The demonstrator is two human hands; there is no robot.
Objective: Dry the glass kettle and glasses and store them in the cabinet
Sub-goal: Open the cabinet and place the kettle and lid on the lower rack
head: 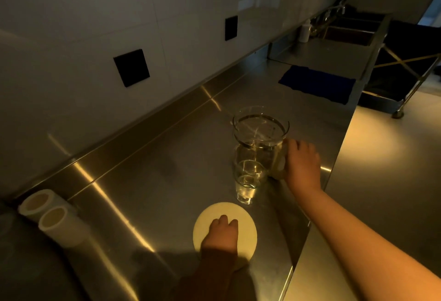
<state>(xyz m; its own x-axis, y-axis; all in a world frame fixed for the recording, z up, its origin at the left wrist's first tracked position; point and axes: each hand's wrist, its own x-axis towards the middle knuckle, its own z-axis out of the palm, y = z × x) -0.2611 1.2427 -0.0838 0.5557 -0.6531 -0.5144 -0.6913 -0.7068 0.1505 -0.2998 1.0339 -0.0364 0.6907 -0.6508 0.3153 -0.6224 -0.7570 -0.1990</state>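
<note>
The kettle (260,143) stands near the surface's (152,176) right edge, a glass (248,181) just in front of it, both within reach for drying. The right hand (303,164), arm stretched forward, curls its grip round the kettle's handle. The left hand (223,232) lies flat, fingers relaxed, on a round mat (245,214) near the front edge, probably steadying it.

Dim, warm yellow cast overall. Streaked glare runs across the brushed stainless steel table (148,181). Bright patch on the pale floor (381,148) at right. Dark shadow pools at the near edge. Wide-angle bending tilts the grey tiled wall (71,26). Soft, slightly blurred detail.
</note>
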